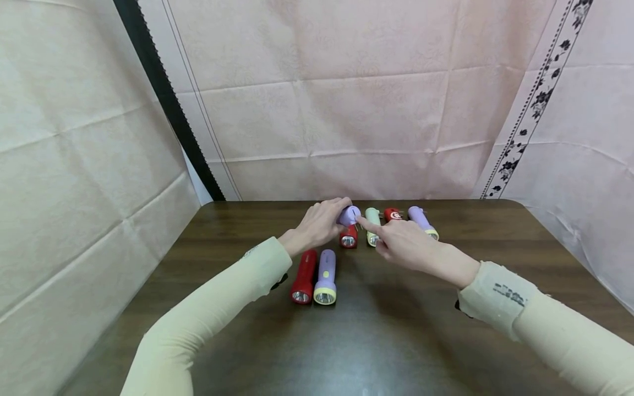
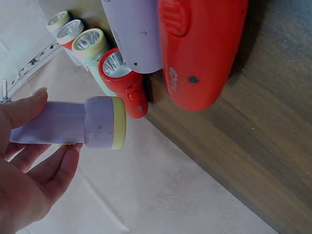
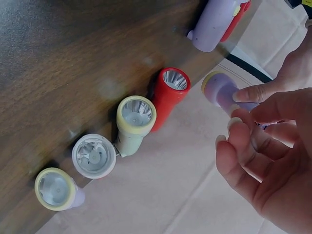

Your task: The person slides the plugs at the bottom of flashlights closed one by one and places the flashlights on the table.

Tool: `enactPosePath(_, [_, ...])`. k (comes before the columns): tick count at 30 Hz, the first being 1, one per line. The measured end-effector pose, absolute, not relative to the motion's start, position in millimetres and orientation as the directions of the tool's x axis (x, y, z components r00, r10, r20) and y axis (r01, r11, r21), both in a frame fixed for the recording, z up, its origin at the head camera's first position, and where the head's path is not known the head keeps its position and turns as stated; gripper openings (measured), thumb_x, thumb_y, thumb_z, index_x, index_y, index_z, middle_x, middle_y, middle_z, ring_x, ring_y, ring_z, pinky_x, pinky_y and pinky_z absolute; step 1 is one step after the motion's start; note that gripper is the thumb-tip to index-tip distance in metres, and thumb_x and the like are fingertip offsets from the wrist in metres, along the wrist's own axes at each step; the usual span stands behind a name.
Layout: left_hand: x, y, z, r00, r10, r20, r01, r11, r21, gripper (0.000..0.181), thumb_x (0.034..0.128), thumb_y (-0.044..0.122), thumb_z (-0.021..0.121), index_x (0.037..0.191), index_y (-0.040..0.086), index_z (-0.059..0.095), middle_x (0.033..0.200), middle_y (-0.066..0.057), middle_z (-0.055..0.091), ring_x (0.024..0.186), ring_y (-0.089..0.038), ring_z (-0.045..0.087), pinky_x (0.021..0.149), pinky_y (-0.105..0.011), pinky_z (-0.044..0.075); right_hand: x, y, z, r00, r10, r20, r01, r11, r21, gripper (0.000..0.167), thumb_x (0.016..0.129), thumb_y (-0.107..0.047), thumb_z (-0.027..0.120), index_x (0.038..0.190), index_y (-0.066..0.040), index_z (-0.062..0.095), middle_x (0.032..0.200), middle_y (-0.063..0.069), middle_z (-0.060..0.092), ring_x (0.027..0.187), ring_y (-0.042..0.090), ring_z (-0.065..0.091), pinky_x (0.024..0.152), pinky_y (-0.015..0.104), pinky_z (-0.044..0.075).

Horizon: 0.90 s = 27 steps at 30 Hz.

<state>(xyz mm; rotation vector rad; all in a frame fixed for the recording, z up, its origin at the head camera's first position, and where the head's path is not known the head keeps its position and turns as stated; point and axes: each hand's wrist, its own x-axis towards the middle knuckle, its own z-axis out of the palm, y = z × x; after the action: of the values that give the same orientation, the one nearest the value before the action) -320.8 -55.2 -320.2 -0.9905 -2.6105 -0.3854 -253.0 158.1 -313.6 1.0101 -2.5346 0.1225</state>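
My left hand (image 1: 324,218) holds a purple flashlight (image 2: 58,122) with a yellow rim, raised above the table's far edge. Its thumb lies on one side of the barrel and the fingers on the other. The flashlight's tail faces me in the head view, and thin metal prongs show near that end in the left wrist view. My right hand (image 1: 406,242) reaches to the tail with its index finger extended, its tip at or touching the end. The other fingers (image 3: 239,161) are loosely bent, and no object shows between them.
Nearer me lie a red flashlight (image 1: 304,275) and a purple flashlight (image 1: 325,278), side by side. Along the far edge stand a red flashlight (image 3: 168,95), a pale green one (image 3: 131,139), a red one with a white rim (image 3: 94,156) and another purple one (image 3: 58,190). Cloth hangs behind the brown table (image 1: 386,341).
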Motion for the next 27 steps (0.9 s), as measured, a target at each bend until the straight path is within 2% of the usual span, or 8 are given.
enactPosePath(9, [-317.4, -48.7, -315.2, -0.721, 0.583, 0.375, 0.671, 0.723, 0.165, 0.034, 0.0832, 0.011, 0.071, 0.113, 0.015, 0.057, 0.106, -0.002, 0.066, 0.088, -0.018, 0.064, 0.075, -0.034, 0.055, -255.1, 159.6, -307.9, -0.674, -0.622, 0.399, -0.663, 0.748, 0.047, 0.064, 0.081, -0.003, 0.061, 0.142, -0.018, 0.049, 0.050, -0.007, 0.024, 0.047, 0.009, 0.020, 0.045, 0.022, 0.019])
enactPosePath(19, [-314.8, -48.2, -317.7, -0.719, 0.585, 0.375, 0.670, 0.728, 0.149, 0.033, 0.0814, 0.011, 0.072, 0.110, 0.016, 0.057, 0.101, -0.001, 0.066, 0.083, -0.017, 0.062, 0.068, -0.034, 0.053, -254.6, 160.3, -310.8, -0.692, -0.604, 0.394, -0.646, 0.762, 0.033, 0.064, 0.081, -0.004, 0.060, 0.142, -0.020, 0.048, 0.050, -0.008, 0.024, 0.047, 0.009, 0.020, 0.044, 0.022, 0.019])
enactPosePath(27, [-312.3, -45.9, -316.3, -0.731, 0.583, 0.354, 0.667, 0.720, 0.191, 0.033, 0.0822, 0.015, 0.074, 0.110, 0.016, 0.057, 0.100, -0.002, 0.067, 0.085, -0.018, 0.063, 0.073, -0.036, 0.054, -257.7, 159.8, -311.5, -0.692, -0.589, 0.417, -0.642, 0.766, 0.016, 0.065, 0.081, -0.003, 0.059, 0.143, -0.020, 0.048, 0.051, -0.008, 0.022, 0.048, 0.009, 0.018, 0.045, 0.021, 0.017])
